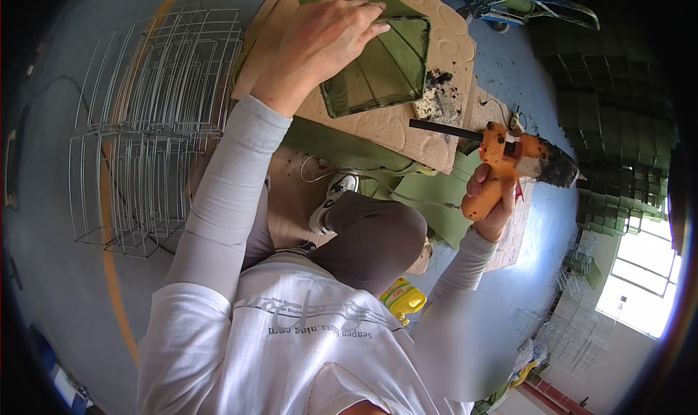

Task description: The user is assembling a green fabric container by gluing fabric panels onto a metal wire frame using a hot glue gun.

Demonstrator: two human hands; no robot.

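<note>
The left hand (pixel 323 40) reaches forward and presses down on a green, felt-covered wire basket (pixel 378 66), fingers curled over its upper rim and gripping it; the basket lies tilted on a tan cardboard sheet (pixel 451 44) stamped with faint circles, its open side facing the camera. The right hand (pixel 491 200) is closed around the handle of an orange hot glue gun (pixel 512 160), held up clear of the cardboard, just right of the basket; a dark glue stick (pixel 443 129) juts from the back of the gun toward the basket, and its blackened nozzle end points right. Beside the basket's lower right corner sits a charred, glue-crusted patch (pixel 438 98) on the cardboard; green felt pieces (pixel 436 197) lie beneath the sheet's near edge. To the left, stacks of bare wire frames (pixel 153 124) stand on the blue-grey floor (pixel 58 197); a pile of green felt squares (pixel 618 124) fills the right. The person's bent knee (pixel 382 237) and white shoe (pixel 336 189) lie between the arms; a yellow container (pixel 403 298) sits by the knee.
</note>
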